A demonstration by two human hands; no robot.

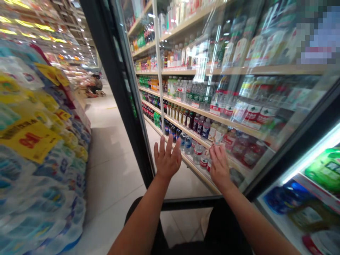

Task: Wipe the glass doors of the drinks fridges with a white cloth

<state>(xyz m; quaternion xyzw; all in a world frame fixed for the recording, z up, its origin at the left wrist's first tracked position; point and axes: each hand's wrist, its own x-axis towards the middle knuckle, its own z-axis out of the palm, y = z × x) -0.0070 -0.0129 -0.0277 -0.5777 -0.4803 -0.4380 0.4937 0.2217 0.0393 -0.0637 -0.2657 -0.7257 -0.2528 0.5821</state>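
Note:
A glass door (183, 187) in a black frame (113, 71) stands in front of me. My left hand (167, 159) is raised at the glass, fingers spread and holding nothing. To its right, my right hand (219, 164) is also up at the pane, with its fingers bent and pressed together. Something small and pale may be at the right fingertips, too blurred to name. Whether either palm touches the glass I cannot tell. Behind the glass show shelves of drinks, among them red-labelled water bottles (253, 112) and dark cola bottles (171, 130).
At the left rises a stack of plastic-wrapped bottle packs (45, 198) with a yellow price sign (30, 138). A tiled aisle (114, 159) runs alongside; a person (95, 85) crouches far down it. Lit shelves with a green bottle (325, 170) stand close on my right.

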